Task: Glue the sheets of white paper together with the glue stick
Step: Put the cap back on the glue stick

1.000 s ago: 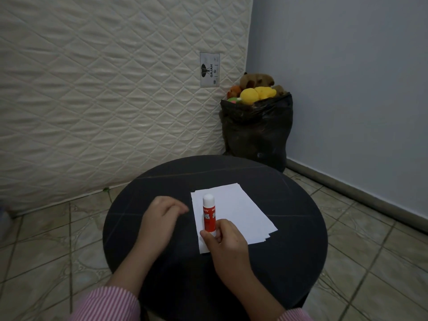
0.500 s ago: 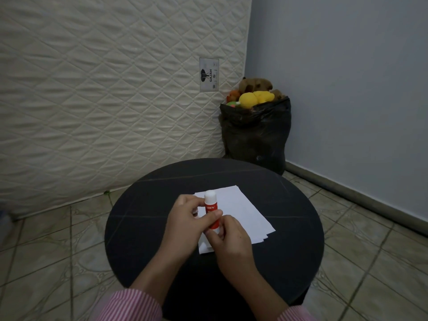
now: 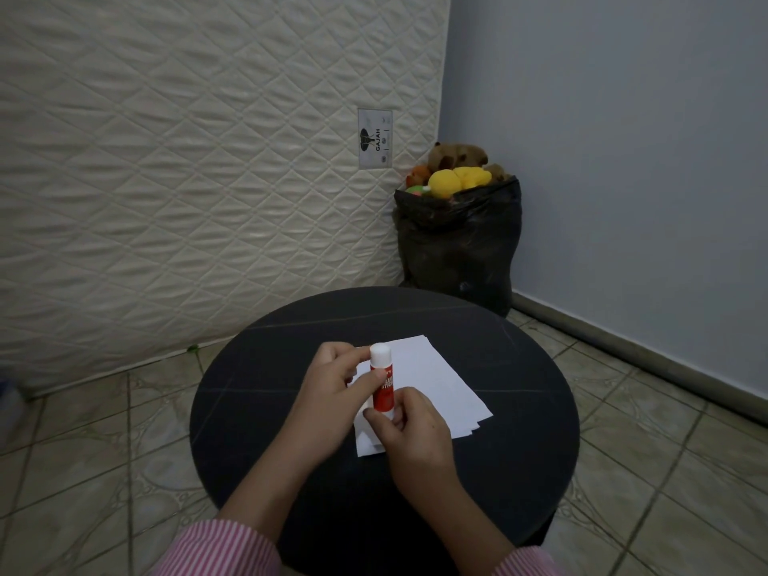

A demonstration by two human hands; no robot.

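A small stack of white paper sheets (image 3: 432, 384) lies on the round black table (image 3: 519, 409), slightly fanned at the near right corner. Above the sheets' left part, a red glue stick (image 3: 382, 384) with a white cap stands upright. My right hand (image 3: 409, 434) pinches its lower end. My left hand (image 3: 336, 392) holds the upper part, fingers curled near the cap and thumb across the red body. The cap is on the stick.
A quilted cream mattress (image 3: 187, 180) leans against the wall behind the table. A black bag (image 3: 457, 243) of soft toys stands in the far corner by the blue-grey wall. Tiled floor surrounds the table.
My left hand moved from the table's left side to the glue stick and took hold of its upper part. My right hand has kept the stick upright in about the same place.
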